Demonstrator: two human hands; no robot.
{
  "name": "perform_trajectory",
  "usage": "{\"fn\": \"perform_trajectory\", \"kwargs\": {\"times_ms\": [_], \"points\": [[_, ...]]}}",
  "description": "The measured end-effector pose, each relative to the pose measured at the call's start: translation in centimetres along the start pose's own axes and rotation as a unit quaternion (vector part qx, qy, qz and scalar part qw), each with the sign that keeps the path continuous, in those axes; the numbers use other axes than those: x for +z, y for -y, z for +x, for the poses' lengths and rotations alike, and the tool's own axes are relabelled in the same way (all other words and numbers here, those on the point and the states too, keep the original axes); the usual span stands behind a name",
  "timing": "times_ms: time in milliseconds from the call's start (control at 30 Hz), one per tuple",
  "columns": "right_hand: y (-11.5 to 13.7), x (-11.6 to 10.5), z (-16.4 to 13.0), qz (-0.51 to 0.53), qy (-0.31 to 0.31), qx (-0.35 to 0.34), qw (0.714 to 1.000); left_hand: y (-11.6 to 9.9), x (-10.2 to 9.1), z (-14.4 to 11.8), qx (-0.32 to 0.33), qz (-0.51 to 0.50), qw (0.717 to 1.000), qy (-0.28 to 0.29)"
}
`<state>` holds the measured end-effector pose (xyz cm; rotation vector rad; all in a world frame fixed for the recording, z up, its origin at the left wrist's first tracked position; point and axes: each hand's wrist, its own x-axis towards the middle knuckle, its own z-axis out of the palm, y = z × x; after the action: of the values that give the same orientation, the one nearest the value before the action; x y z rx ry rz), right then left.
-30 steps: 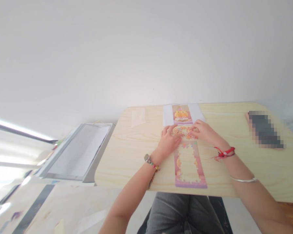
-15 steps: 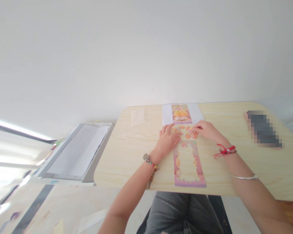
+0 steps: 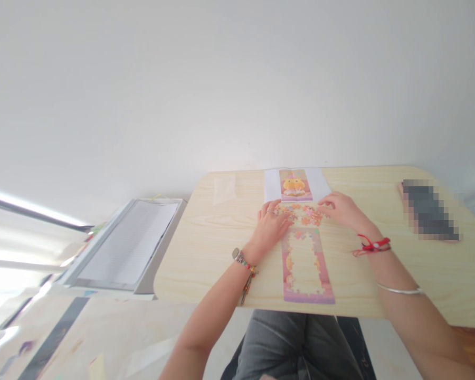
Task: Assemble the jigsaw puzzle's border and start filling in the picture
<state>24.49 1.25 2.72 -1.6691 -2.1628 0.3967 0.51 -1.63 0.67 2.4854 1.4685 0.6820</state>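
Loose jigsaw puzzle pieces (image 3: 311, 215), orange and pink, lie in a small spread on the table between my two hands. My left hand (image 3: 273, 220) rests over the left side of this spread, fingers apart and touching the pieces. At the right edge of the pieces is my right hand (image 3: 336, 208), thumb and fingers a little apart, with nothing visible between them. Closer to my body lies a puzzle border (image 3: 309, 296), pink and purple, joined into an upright rectangle around bare tabletop. Beyond the pieces is a printed picture sheet (image 3: 295, 184) with a yellow figure.
The light wooden table (image 3: 206, 248) stands against a white wall. A phone-like dark object (image 3: 429, 211), pixelated, lies at the right. A clear plastic sheet (image 3: 224, 190) is at the back left. Left of the table is a grey tray with papers (image 3: 129, 245).
My right hand has drawn slightly right, away from the pieces, and its thumb and fingers have parted. My left hand stays over the left pieces.
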Motion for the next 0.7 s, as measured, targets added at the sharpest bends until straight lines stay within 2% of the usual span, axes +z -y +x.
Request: {"fn": "perform_trajectory", "kwargs": {"times_ms": [167,467,700], "points": [[2.1,1.1,0.0,-0.024,0.022,-0.033,0.999,0.1,0.1,0.0,0.001,0.004,1.000,0.002],[0.6,0.2,0.0,-0.021,0.012,-0.034,0.999,0.1,-0.1,0.0,-0.007,0.003,1.000,0.003],[2.1,1.1,-0.3,-0.020,0.035,-0.045,0.998,0.4,-0.2,0.0,-0.008,0.002,1.000,0.000]]}}
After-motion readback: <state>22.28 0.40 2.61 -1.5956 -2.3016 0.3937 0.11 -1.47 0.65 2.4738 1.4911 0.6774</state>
